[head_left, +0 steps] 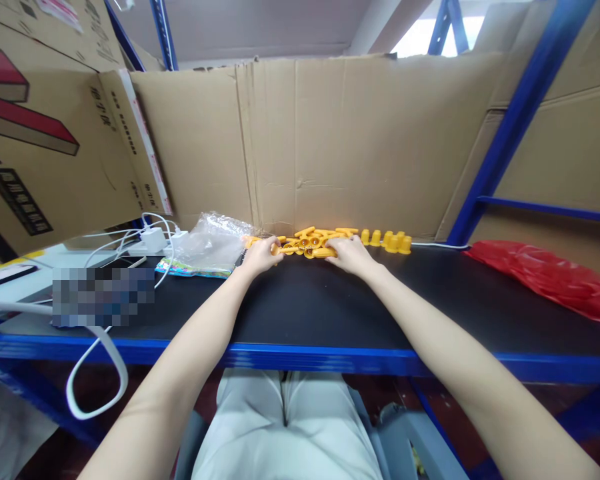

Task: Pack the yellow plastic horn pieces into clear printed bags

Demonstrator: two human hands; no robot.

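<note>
The left hand (pixel 263 255) and right hand (pixel 351 253) are touching opposite ends of the yellow pile (pixel 311 243), fingers bent; whether they are gripping, I cannot tell. It is lying on the table (pixel 320 307).

Bench (pixel 325 303), your left end: white chargers (pixel 153 241) near the back edge; a white cable (pixel 124 373) looping below the front edge. Crumpled red plastic (pixel 540 277) toward your right end. Cardboard panel (pixel 370 147) upright along the back edge. Printed carton (pixel 90 187) above your back left corner. Blue post (pixel 520 127) slanting up, back right.
</note>
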